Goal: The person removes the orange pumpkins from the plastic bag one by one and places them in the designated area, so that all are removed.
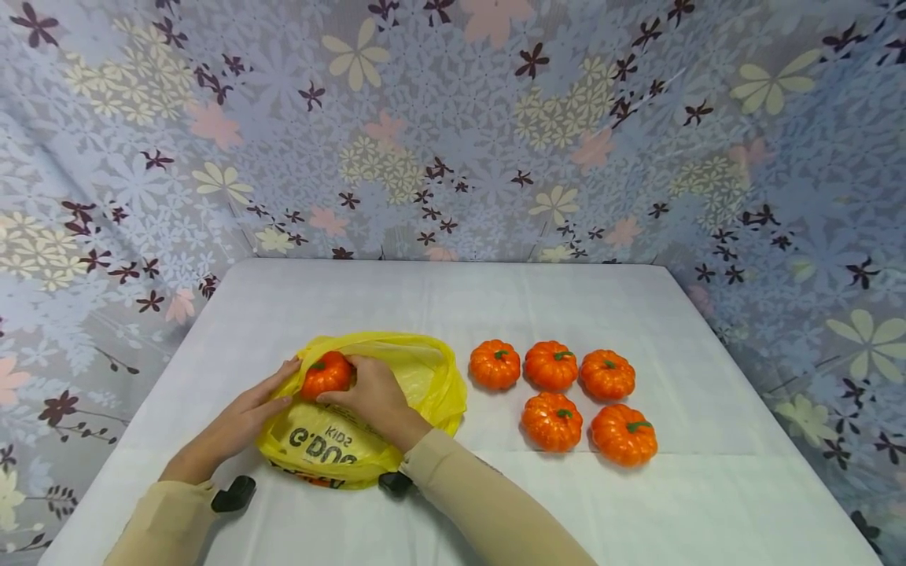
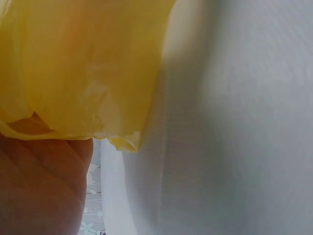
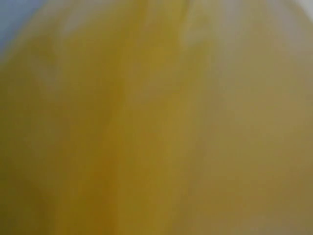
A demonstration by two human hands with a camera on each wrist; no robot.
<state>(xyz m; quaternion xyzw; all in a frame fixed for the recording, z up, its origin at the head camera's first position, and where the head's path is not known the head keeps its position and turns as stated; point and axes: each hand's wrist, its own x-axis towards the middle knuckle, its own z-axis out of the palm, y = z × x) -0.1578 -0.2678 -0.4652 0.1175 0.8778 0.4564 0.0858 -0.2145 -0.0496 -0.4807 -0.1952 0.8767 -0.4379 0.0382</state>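
Note:
A yellow plastic bag (image 1: 425, 381) with dark printing lies with its mouth spread wide on the table. My right hand (image 1: 375, 393) reaches over its near side and grips a small orange-red pumpkin (image 1: 327, 377) at the left of the mouth. Along the left rim, my left hand (image 1: 248, 413) holds the bag between thumb and fingers. In the left wrist view, the palm (image 2: 41, 186) lies right against the yellow plastic (image 2: 93, 73). Blurred yellow plastic (image 3: 156, 117) fills nearly all of the right wrist view, hiding the right fingers there.
Several small orange pumpkins with green stems stand right of the bag, among them a back-left pumpkin (image 1: 495, 365) and a front-right pumpkin (image 1: 624, 435). They sit on a white-covered table (image 1: 708, 503). A flowered curtain (image 1: 453, 134) hangs behind and at both sides.

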